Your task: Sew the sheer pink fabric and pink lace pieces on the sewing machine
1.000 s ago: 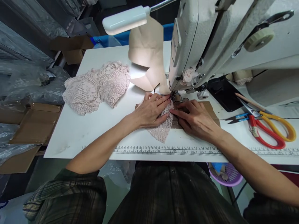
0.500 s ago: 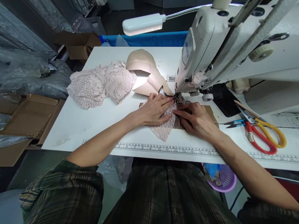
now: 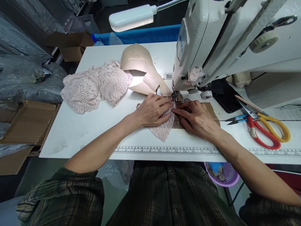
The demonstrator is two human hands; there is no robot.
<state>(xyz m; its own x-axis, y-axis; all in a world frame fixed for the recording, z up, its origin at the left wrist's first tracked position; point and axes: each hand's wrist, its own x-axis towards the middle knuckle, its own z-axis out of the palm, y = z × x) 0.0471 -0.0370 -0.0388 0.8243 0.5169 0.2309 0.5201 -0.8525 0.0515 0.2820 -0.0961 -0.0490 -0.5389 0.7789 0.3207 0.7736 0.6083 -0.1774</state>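
A pale pink lace piece (image 3: 162,131) lies under the presser foot (image 3: 174,95) of a white sewing machine (image 3: 191,40). My left hand (image 3: 152,110) rests flat on the lace, fingers stretched towards the needle area. On the other side, my right hand (image 3: 195,118) pinches the lace's right edge between thumb and index finger. Beige moulded fabric (image 3: 137,58) extends from behind the presser foot to the back left. Part of the lace is hidden beneath my left hand. A brown card-like sheet (image 3: 210,110) lies under my right hand.
More lace pieces (image 3: 82,89) are heaped at left. Red-handled scissors (image 3: 266,135), yellow-handled scissors (image 3: 279,125) and a black phone-like slab (image 3: 225,94) lie at right. A printed ruler (image 3: 150,150) runs along the front edge. A lamp (image 3: 131,18) overhangs the back.
The camera view has shifted slightly, so the machine looks nearer. Both hands keep nearly the same place and pose on the lace beside the presser foot.
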